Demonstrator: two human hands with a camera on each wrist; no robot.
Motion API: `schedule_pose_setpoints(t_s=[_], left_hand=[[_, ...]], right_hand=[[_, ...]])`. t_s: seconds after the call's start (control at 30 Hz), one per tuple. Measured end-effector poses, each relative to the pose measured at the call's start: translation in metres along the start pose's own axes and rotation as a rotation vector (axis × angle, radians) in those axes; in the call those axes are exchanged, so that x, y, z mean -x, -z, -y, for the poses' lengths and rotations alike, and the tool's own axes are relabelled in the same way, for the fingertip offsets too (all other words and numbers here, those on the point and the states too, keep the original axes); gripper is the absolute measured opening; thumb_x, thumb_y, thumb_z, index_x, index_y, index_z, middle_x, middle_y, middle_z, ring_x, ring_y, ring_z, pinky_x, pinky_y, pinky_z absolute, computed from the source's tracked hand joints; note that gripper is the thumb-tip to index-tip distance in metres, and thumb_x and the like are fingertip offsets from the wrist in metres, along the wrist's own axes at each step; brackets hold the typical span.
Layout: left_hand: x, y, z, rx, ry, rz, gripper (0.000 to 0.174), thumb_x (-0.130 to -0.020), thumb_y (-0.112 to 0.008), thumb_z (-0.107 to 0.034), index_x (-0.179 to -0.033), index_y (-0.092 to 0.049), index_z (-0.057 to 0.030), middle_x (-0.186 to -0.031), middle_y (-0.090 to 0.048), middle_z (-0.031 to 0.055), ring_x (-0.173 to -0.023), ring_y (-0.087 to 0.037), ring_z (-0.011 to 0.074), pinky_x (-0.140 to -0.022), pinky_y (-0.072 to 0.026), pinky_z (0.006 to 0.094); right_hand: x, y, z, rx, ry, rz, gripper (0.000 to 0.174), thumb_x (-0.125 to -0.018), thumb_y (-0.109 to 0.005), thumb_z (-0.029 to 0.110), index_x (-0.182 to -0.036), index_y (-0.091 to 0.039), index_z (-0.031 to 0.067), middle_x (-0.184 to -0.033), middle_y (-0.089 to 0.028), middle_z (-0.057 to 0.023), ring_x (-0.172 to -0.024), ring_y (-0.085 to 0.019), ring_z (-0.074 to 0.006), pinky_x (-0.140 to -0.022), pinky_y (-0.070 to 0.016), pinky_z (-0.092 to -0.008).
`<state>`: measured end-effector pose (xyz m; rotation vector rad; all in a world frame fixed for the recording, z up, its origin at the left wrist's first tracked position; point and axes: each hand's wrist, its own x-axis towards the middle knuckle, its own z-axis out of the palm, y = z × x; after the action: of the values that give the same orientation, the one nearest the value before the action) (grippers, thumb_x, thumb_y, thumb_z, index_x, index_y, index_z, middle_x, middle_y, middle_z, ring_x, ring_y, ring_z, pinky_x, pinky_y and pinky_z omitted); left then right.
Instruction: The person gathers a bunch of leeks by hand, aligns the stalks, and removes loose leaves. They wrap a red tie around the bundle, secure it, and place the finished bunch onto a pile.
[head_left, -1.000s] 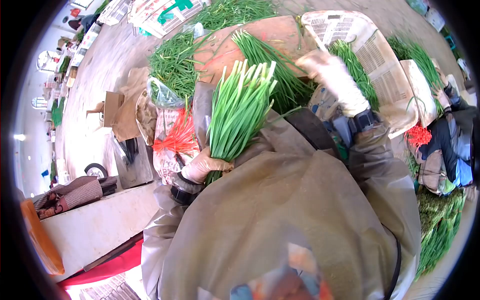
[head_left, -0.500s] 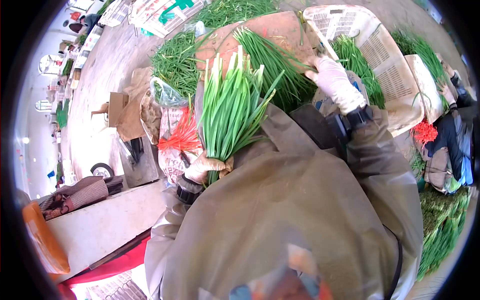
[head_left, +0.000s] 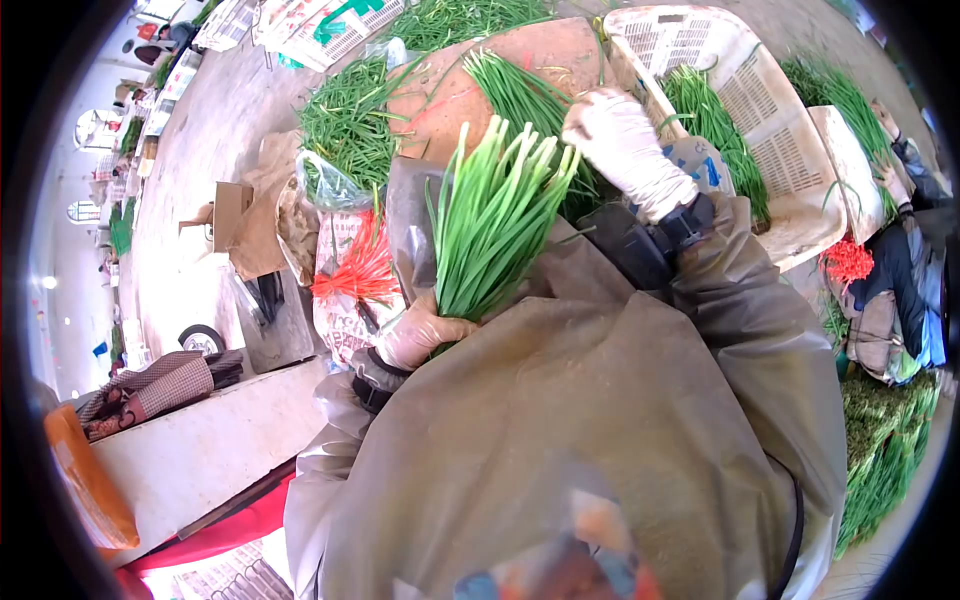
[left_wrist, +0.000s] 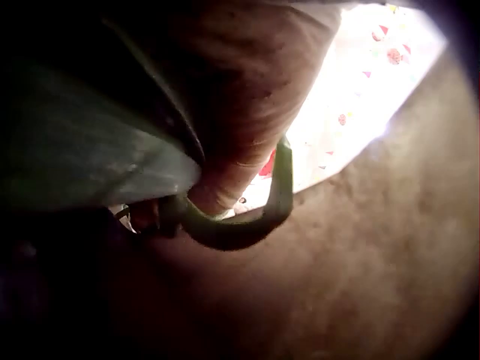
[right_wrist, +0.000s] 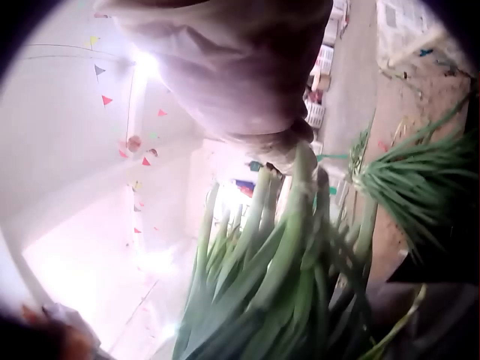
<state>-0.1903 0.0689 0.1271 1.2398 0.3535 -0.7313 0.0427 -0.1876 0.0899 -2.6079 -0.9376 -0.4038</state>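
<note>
My gloved left hand (head_left: pixel 425 335) grips a bunch of garlic chives (head_left: pixel 490 230) low down, its pale ends pointing up and tilted right. In the dark left wrist view, a bent green leaf (left_wrist: pixel 240 232) curves beneath the left hand (left_wrist: pixel 255 82). My gloved right hand (head_left: pixel 612 135) is at the bunch's upper right edge, fingers curled. The right wrist view has the right hand (right_wrist: pixel 232 75) pinching a stalk (right_wrist: pixel 298 195) near its pale end, above the other stalks. Behind it, another chive bunch (head_left: pixel 510 85) lies on the brown board (head_left: pixel 430 100).
A white plastic basket (head_left: pixel 790 130) holding chives stands to the right. Loose chives (head_left: pixel 345 130) are heaped left of the board, above red ties (head_left: pixel 360 265). Another person's hands (head_left: pixel 888 180) work at the far right. A white ledge (head_left: pixel 230 440) lies at lower left.
My right hand has moved left from beside the basket to the bunch's top, its fingers now curled. The bunch in my left hand has tilted right.
</note>
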Motion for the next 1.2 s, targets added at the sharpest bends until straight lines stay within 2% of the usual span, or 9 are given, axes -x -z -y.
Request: schedule_pose_setpoints(t_s=[0.17, 0.3, 0.37, 0.57, 0.7, 0.8, 0.97, 1.03, 1.2], left_hand=[[-0.006, 0.009, 0.006, -0.012, 0.002, -0.019, 0.058, -0.075, -0.068, 0.005, -0.131, -0.055, 0.0008, -0.119, -0.064, 0.0104, -0.103, -0.062, 0.0186, -0.088, -0.0503, 0.0326], [-0.013, 0.006, 0.006, 0.027, 0.008, 0.000, 0.061, -0.074, -0.070, 0.006, -0.132, -0.054, 0.0013, -0.120, -0.064, 0.0132, -0.104, -0.064, 0.0221, -0.088, -0.0523, 0.0355], [-0.013, 0.006, 0.003, -0.045, 0.017, -0.020, 0.063, -0.073, -0.070, 0.007, -0.133, -0.052, 0.0014, -0.121, -0.064, 0.0134, -0.104, -0.064, 0.0225, -0.088, -0.0522, 0.0356], [-0.004, 0.006, 0.007, -0.013, -0.045, -0.049, 0.079, -0.070, -0.072, 0.008, -0.142, -0.041, -0.0003, -0.127, -0.061, 0.0136, -0.106, -0.063, 0.0228, -0.090, -0.0521, 0.0360], [-0.007, 0.007, 0.006, -0.020, -0.008, -0.026, 0.064, -0.075, -0.069, 0.004, -0.135, -0.050, 0.0009, -0.127, -0.061, 0.0107, -0.111, -0.060, 0.0199, -0.095, -0.0475, 0.0337], [-0.013, 0.010, 0.009, -0.124, -0.005, -0.059, 0.065, -0.075, -0.070, 0.003, -0.136, -0.050, 0.0009, -0.127, -0.061, 0.0097, -0.111, -0.059, 0.0198, -0.095, -0.0469, 0.0340], [-0.011, 0.034, 0.014, 0.105, 0.014, -0.005, 0.039, -0.072, -0.073, -0.003, -0.108, -0.061, 0.0023, -0.091, -0.066, 0.0105, -0.072, -0.063, 0.0171, -0.068, -0.0508, 0.0278], [-0.011, 0.042, 0.019, 0.134, -0.056, 0.072, 0.038, -0.071, -0.080, -0.023, -0.094, -0.060, -0.0001, -0.067, -0.059, 0.0058, -0.055, -0.054, 0.0145, -0.053, -0.0425, 0.0254], [-0.025, 0.054, 0.033, 0.484, -0.086, 0.388, 0.036, -0.072, -0.080, -0.030, -0.081, -0.054, -0.0073, -0.054, -0.047, 0.0002, -0.055, -0.043, 0.0126, -0.053, -0.0341, 0.0254]], right_hand=[[0.000, 0.049, 0.023, -0.267, 0.073, -0.250, 0.023, -0.084, -0.065, 0.032, -0.085, -0.072, 0.0098, -0.097, -0.068, -0.0079, -0.098, -0.063, -0.0275, -0.089, -0.0500, -0.0412], [0.007, 0.007, 0.046, -0.100, 0.123, -0.038, 0.030, -0.079, -0.069, 0.034, -0.093, -0.072, 0.0078, -0.111, -0.065, -0.0123, -0.113, -0.056, -0.0305, -0.098, -0.0453, -0.0415], [-0.001, 0.000, 0.044, -0.183, 0.150, -0.005, 0.022, -0.077, -0.066, 0.030, -0.081, -0.071, 0.0087, -0.090, -0.065, -0.0096, -0.097, -0.061, -0.0281, -0.090, -0.0496, -0.0405], [-0.003, 0.025, -0.029, 0.097, -0.171, -0.203, 0.018, -0.083, -0.066, 0.026, -0.085, -0.068, 0.0086, -0.087, -0.065, -0.0119, -0.090, -0.063, -0.0271, -0.080, -0.0505, -0.0396], [0.005, 0.046, 0.017, -0.454, -0.368, 0.342, 0.045, -0.078, -0.073, 0.039, -0.106, -0.066, 0.0032, -0.098, -0.068, -0.0189, -0.094, -0.065, -0.0315, -0.087, -0.0490, -0.0377], [0.002, 0.012, 0.003, -0.504, -0.248, 0.444, 0.047, -0.077, -0.071, 0.039, -0.109, -0.067, 0.0049, -0.097, -0.070, -0.0173, -0.092, -0.066, -0.0319, -0.084, -0.0504, -0.0387], [-0.003, 0.005, -0.052, -0.471, -0.525, -0.024, 0.033, -0.088, -0.061, 0.034, -0.096, -0.070, 0.0028, -0.078, -0.070, -0.0089, -0.078, -0.066, -0.0229, -0.077, -0.0504, -0.0345], [0.003, 0.030, -0.059, -0.595, -0.606, 0.016, 0.033, -0.091, -0.060, 0.035, -0.096, -0.071, 0.0039, -0.074, -0.068, -0.0054, -0.072, -0.064, -0.0177, -0.072, -0.0500, -0.0314], [0.045, 0.024, -0.029, -1.190, -0.682, 0.237, 0.034, -0.097, -0.057, 0.037, -0.103, -0.068, 0.0059, -0.077, -0.066, -0.0033, -0.069, -0.061, -0.0109, -0.067, -0.0507, -0.0249]])
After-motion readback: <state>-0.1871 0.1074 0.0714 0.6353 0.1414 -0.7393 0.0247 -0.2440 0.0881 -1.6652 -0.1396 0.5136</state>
